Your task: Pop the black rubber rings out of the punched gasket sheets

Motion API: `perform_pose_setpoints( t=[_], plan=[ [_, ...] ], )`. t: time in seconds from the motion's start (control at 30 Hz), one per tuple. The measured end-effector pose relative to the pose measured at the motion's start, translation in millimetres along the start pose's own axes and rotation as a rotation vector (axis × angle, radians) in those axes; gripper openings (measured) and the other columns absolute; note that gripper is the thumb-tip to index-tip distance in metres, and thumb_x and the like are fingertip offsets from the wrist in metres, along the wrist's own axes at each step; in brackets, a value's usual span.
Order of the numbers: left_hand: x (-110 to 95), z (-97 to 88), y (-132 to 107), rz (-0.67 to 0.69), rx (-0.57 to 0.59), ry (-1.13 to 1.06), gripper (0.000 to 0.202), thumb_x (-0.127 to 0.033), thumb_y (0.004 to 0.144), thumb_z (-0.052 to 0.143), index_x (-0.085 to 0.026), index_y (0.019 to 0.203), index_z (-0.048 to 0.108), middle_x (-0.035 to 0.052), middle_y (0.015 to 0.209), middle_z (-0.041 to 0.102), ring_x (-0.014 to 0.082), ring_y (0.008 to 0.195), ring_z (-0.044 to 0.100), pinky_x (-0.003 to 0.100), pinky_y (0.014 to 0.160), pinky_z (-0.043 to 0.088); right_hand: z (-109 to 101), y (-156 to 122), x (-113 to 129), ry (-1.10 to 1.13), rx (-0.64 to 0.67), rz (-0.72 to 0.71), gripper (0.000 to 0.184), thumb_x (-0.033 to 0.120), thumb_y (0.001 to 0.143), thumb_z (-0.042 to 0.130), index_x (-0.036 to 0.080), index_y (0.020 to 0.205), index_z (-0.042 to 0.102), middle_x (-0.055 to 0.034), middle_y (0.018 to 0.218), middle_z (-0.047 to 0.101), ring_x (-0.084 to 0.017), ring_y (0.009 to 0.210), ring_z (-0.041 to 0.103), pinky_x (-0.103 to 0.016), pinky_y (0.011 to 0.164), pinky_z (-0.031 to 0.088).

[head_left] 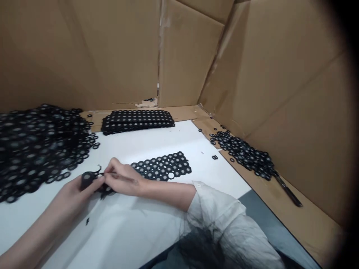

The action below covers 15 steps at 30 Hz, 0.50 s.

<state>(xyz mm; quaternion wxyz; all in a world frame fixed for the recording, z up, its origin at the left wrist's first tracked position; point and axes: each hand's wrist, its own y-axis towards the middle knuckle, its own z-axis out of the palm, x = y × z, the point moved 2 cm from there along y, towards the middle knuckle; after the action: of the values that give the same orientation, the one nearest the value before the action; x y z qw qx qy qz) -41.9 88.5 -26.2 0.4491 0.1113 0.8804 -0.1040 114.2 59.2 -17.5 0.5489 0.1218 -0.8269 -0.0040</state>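
My left hand (73, 191) and my right hand (121, 178) meet over a white sheet (146, 228) on the table. Both pinch the end of a black rubber sheet of joined rings (162, 167) that lies flat and stretches to the right of my right hand. My left fingers grip a small torn black piece (87, 178) at the sheet's left end. My right fingers are closed over the sheet close beside it. A tiny black scrap (87, 221) lies on the white sheet below my left wrist.
A large heap of loose black rings (36, 144) fills the left. A stack of uncut ring sheets (137, 120) lies at the back. Another pile of rings (244, 153) and a dark tool (288, 192) rest at the right by the cardboard walls (266, 74).
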Motion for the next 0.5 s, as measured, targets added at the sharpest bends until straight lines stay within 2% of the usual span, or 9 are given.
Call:
perform_pose_setpoints(
  t=[0.03,0.1,0.2,0.3,0.4,0.5],
  plan=[
    [-5,-0.5,-1,-0.047,-0.039,0.083,0.026,-0.046,0.066,0.055,-0.02,0.069,0.055,0.0033,0.064,0.062,0.0241,0.064,0.055,0.028,0.052,0.04,0,1,-1,-0.001,-0.007,0.0,0.008,0.028,0.076,0.043,0.024,0.083,0.04,0.004,0.067,0.051,-0.014,0.064,0.054,-0.023,0.055,0.041],
    [-13,-0.6,-3,0.007,-0.04,0.161,0.026,-0.045,0.067,0.055,-0.019,0.071,0.054,0.0029,0.069,0.062,0.0226,0.067,0.055,0.027,0.056,0.039,2,2,-5,0.015,-0.027,0.015,0.006,0.026,0.076,0.042,0.023,0.082,0.04,0.004,0.068,0.052,-0.013,0.064,0.054,-0.023,0.056,0.041],
    [-17,-3.0,-6,0.069,-0.079,0.154,0.028,-0.039,0.072,0.051,-0.02,0.091,0.051,0.0014,0.074,0.061,0.0184,0.067,0.054,0.025,0.059,0.039,6,4,-12,0.111,-0.045,0.03,0.007,0.023,0.078,0.04,0.023,0.085,0.04,0.0032,0.072,0.055,-0.012,0.065,0.055,-0.023,0.058,0.042],
    [-20,-5.8,-12,0.07,-0.158,0.157,0.041,-0.038,0.072,0.05,-0.021,0.107,0.039,-0.0023,0.069,0.056,0.0143,0.058,0.051,0.023,0.055,0.037,10,4,-15,0.249,0.011,0.042,0.012,0.023,0.078,0.041,0.023,0.091,0.041,0.0019,0.078,0.058,-0.011,0.068,0.058,-0.023,0.059,0.044],
    [-24,-6.8,-15,0.08,-0.174,0.137,0.038,-0.04,0.072,0.051,-0.022,0.104,0.04,-0.0047,0.063,0.052,0.0125,0.054,0.048,0.022,0.051,0.034,9,3,-15,0.372,0.05,0.087,0.013,0.027,0.079,0.044,0.023,0.091,0.041,0.0013,0.074,0.059,-0.012,0.068,0.059,-0.024,0.06,0.044],
    [-22,-7.1,-11,0.035,-0.091,-0.044,0.034,-0.043,0.071,0.053,-0.02,0.095,0.046,-0.0028,0.067,0.053,0.0118,0.055,0.048,0.023,0.052,0.035,4,2,-12,0.507,0.046,0.094,0.012,0.031,0.079,0.046,0.022,0.081,0.039,0.0003,0.072,0.061,-0.012,0.071,0.061,-0.027,0.068,0.045]
  ],
)
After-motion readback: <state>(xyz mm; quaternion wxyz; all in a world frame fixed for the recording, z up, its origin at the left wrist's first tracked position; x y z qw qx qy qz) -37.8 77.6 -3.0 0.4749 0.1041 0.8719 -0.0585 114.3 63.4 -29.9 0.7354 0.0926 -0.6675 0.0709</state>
